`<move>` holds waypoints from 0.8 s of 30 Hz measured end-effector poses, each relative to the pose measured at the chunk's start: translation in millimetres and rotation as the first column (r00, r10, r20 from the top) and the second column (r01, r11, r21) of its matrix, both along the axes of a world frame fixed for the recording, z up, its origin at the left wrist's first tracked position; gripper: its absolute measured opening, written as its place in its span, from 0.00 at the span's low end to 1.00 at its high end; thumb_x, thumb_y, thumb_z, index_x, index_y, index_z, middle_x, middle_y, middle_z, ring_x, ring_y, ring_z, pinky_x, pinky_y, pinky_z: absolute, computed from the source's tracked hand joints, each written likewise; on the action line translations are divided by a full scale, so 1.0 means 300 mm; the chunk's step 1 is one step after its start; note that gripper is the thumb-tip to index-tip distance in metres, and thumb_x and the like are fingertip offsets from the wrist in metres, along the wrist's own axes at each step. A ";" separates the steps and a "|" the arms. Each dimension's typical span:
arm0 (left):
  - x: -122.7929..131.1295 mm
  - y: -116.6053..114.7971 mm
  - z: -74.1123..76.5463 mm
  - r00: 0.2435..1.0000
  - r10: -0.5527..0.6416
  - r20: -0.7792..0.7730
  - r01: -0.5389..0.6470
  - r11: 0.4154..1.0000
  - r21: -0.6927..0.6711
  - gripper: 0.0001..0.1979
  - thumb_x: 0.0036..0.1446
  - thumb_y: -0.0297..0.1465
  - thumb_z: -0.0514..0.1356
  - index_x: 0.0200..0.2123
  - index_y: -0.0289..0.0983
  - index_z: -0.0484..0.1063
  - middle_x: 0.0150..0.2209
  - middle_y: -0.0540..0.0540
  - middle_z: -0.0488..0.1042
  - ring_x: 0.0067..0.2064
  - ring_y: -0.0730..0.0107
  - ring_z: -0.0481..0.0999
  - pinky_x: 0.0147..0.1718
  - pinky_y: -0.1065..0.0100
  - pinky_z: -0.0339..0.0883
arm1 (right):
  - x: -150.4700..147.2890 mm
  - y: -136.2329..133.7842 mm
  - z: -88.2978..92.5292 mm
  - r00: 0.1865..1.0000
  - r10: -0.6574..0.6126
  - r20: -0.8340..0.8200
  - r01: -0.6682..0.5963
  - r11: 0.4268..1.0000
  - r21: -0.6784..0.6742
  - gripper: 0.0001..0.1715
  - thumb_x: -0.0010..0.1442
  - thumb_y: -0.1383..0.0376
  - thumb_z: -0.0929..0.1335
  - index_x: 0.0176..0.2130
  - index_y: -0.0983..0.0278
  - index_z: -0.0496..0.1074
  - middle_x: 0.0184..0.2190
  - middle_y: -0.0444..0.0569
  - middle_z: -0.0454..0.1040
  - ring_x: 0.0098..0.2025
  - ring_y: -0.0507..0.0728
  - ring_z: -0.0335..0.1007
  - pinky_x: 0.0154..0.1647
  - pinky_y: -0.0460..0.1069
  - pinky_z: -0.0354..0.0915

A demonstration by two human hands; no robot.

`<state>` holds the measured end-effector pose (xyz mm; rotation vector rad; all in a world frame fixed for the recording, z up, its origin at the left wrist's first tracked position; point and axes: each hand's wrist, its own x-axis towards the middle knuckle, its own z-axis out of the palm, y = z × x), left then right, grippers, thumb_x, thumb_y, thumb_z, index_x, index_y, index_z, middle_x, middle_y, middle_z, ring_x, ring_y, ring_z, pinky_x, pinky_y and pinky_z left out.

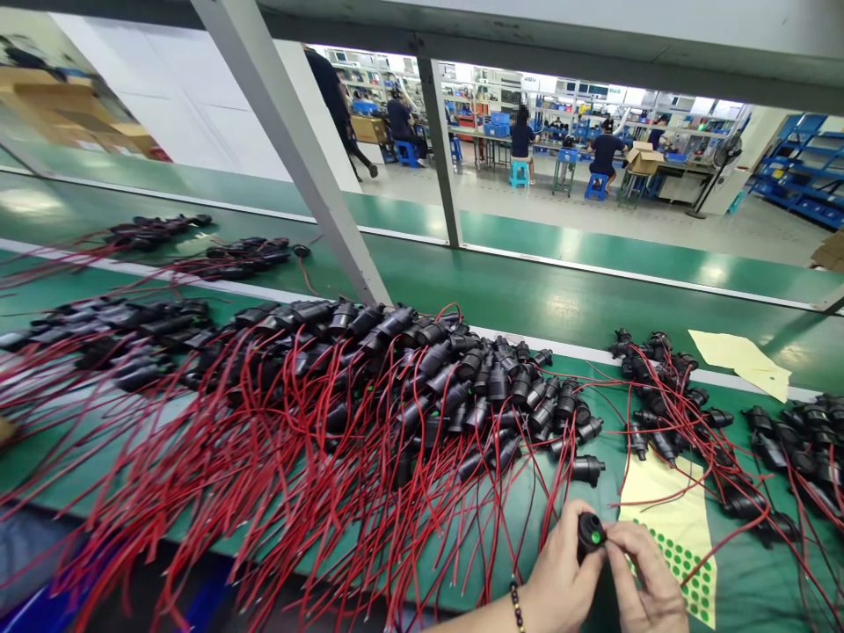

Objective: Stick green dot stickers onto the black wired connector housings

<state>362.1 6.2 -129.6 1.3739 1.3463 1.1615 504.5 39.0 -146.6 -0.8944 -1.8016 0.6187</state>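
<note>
Near the front edge of the bench, my left hand (pixel 564 563) has its fingers closed around a small black pump (pixel 585 538). A round green dot sticker (pixel 596 536) shows on the pump's end. From the right, my right hand (pixel 646 576) pinches at the pump's edge, thumb and forefinger touching it beside the green dot. Partly behind my right hand lies a yellow sheet of green dot stickers (pixel 686 563). Left of my hands spreads a large heap of similar black pumps (pixel 422 369), their red wires (pixel 316 492) trailing toward the bench's front edge.
More wired pumps (pixel 659 422) lie to the right, partly on the yellow sheet. Other yellow sheets (pixel 738 360) rest farther back. A grey slanted post (pixel 296 149) rises behind the heap. Several people sit at distant workbenches; another person (pixel 333 97) is walking.
</note>
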 end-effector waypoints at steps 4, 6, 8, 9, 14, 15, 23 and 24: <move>0.000 0.000 -0.004 1.000 0.002 0.013 -0.001 1.000 -0.011 0.14 0.55 0.21 0.51 0.44 0.38 0.58 0.37 0.46 0.68 0.40 0.63 0.70 0.41 0.61 0.65 | 0.015 0.005 -0.017 0.981 -0.004 0.192 -0.048 0.962 0.269 0.10 0.64 0.67 0.65 0.41 0.61 0.77 0.39 0.53 0.77 0.41 0.56 0.79 0.38 0.46 0.76; 0.000 0.000 -0.009 1.000 0.003 0.002 -0.003 1.000 -0.004 0.14 0.55 0.20 0.51 0.44 0.38 0.59 0.37 0.47 0.68 0.39 0.63 0.70 0.40 0.62 0.65 | 0.025 0.011 -0.029 0.960 -0.013 0.279 -0.082 0.942 0.326 0.12 0.65 0.66 0.64 0.42 0.61 0.77 0.38 0.53 0.77 0.40 0.56 0.79 0.37 0.44 0.76; 0.001 0.000 -0.015 1.000 0.005 -0.012 -0.005 1.000 0.008 0.15 0.54 0.19 0.51 0.44 0.38 0.59 0.37 0.47 0.67 0.39 0.63 0.70 0.40 0.62 0.65 | 0.034 0.016 -0.040 0.933 -0.019 0.359 -0.108 0.937 0.331 0.13 0.66 0.66 0.62 0.43 0.62 0.76 0.38 0.53 0.78 0.40 0.55 0.79 0.38 0.43 0.76; 0.001 0.001 -0.017 1.000 0.005 -0.020 -0.005 1.000 0.011 0.15 0.53 0.19 0.51 0.43 0.38 0.59 0.36 0.47 0.67 0.39 0.63 0.70 0.40 0.62 0.65 | 0.039 0.017 -0.044 0.920 -0.024 0.391 -0.118 0.935 0.334 0.14 0.67 0.67 0.62 0.44 0.62 0.76 0.38 0.54 0.79 0.40 0.55 0.80 0.38 0.43 0.75; 0.006 0.001 -0.023 0.994 0.005 -0.107 -0.007 1.000 -0.017 0.15 0.51 0.20 0.51 0.43 0.37 0.59 0.36 0.45 0.68 0.38 0.61 0.70 0.39 0.60 0.65 | 0.061 0.030 -0.056 0.850 -0.059 0.524 -0.204 0.880 0.429 0.15 0.66 0.71 0.60 0.44 0.65 0.75 0.38 0.56 0.80 0.37 0.55 0.81 0.34 0.41 0.75; 0.007 0.001 -0.022 0.992 0.001 -0.125 -0.004 1.000 -0.027 0.15 0.51 0.20 0.52 0.43 0.37 0.59 0.36 0.45 0.68 0.38 0.60 0.70 0.39 0.59 0.66 | 0.064 0.035 -0.054 0.835 -0.066 0.546 -0.225 0.864 0.449 0.16 0.65 0.71 0.60 0.44 0.66 0.75 0.37 0.56 0.80 0.36 0.55 0.81 0.33 0.40 0.75; -0.001 -0.003 -0.043 0.982 -0.053 -0.181 0.039 0.996 -0.082 0.19 0.46 0.22 0.53 0.43 0.39 0.58 0.36 0.46 0.66 0.39 0.61 0.69 0.44 0.58 0.66 | 0.041 0.019 -0.033 0.862 -0.163 0.480 -0.114 0.860 0.497 0.20 0.68 0.66 0.58 0.36 0.62 0.77 0.31 0.51 0.80 0.30 0.52 0.80 0.28 0.39 0.73; -0.003 -0.004 -0.053 0.982 -0.061 -0.178 0.045 0.995 -0.093 0.20 0.45 0.22 0.54 0.43 0.39 0.58 0.35 0.47 0.66 0.38 0.62 0.69 0.44 0.60 0.66 | 0.032 0.004 -0.030 0.884 -0.171 0.436 -0.058 0.884 0.464 0.20 0.68 0.67 0.58 0.35 0.61 0.77 0.30 0.49 0.80 0.29 0.52 0.80 0.27 0.38 0.73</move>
